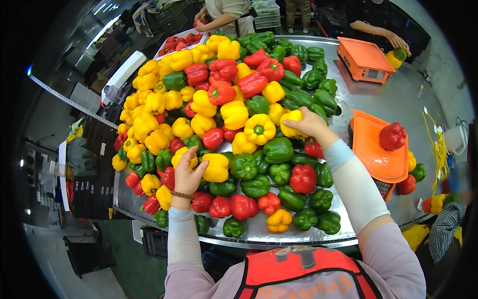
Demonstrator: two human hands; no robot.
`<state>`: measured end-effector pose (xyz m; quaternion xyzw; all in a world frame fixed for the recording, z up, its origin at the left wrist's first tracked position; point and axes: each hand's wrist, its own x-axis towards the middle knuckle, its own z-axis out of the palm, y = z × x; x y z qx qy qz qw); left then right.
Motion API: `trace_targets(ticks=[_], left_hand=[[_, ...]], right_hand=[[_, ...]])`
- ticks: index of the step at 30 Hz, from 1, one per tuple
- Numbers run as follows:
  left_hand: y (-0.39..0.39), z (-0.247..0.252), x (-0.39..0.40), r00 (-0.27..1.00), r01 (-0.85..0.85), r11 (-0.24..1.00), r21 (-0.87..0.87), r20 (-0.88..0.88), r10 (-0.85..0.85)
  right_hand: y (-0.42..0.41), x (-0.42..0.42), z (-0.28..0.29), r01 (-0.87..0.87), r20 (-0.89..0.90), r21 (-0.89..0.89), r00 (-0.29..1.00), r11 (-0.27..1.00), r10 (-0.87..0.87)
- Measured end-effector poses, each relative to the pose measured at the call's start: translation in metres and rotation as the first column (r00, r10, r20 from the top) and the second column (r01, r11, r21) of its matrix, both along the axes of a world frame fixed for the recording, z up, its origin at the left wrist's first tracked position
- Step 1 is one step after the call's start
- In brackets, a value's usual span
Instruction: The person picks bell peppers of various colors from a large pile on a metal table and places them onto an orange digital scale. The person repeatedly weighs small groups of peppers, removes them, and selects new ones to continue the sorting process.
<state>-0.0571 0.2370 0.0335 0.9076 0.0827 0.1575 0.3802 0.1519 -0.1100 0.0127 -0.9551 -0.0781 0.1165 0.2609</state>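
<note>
A heap of red, yellow and green bell peppers covers much of the steel table (345,220) before me. My right hand (310,125) grips a yellow bell pepper (292,123) at the heap's right side, its fingers wrapped over the right end. My left hand (189,173) is over the near left part, thumb and fingers spread. Its thumb tip is right beside another yellow bell pepper (216,168); whether they touch, I cannot tell. Between my hands lie a green bell pepper (278,150) and a yellow one (259,129) with its stem facing up.
An orange scale (373,160) at right carries a red bell pepper (393,136). Farther back is a second orange scale (364,56), where another person's hand (397,41) holds a yellow-green pepper. Yellow ties (440,153) hang at the right edge. A white crate (186,35) holds red peppers.
</note>
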Motion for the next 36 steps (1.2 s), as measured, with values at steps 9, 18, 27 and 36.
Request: trace_targets(ticks=[9, 18, 27, 36], left_hand=[[-0.063, 0.009, 0.004, 0.946, 0.324, 0.797, 0.51, -0.153, -0.286], [-0.08, -0.003, 0.028, 0.863, 0.505, 0.632, 0.587, -0.355, -0.359], [-0.125, -0.002, 0.001, 0.946, 0.228, 0.377, -0.898, 0.112, -0.305], [-0.226, -0.02, -0.016, 0.738, 0.283, 0.244, -0.928, 0.048, -0.673]], right_hand=[[-0.111, -0.097, 0.002, -0.104, 0.654, 0.517, 0.688, 0.849, -0.314], [-0.181, -0.108, -0.019, 0.475, 0.802, 0.041, 0.51, 0.879, -0.312], [-0.11, -0.182, 0.006, -0.025, 0.38, 0.681, 0.867, 0.732, -0.324], [-0.093, -0.218, 0.03, -0.063, 0.414, 0.676, 0.857, 0.734, -0.308]])
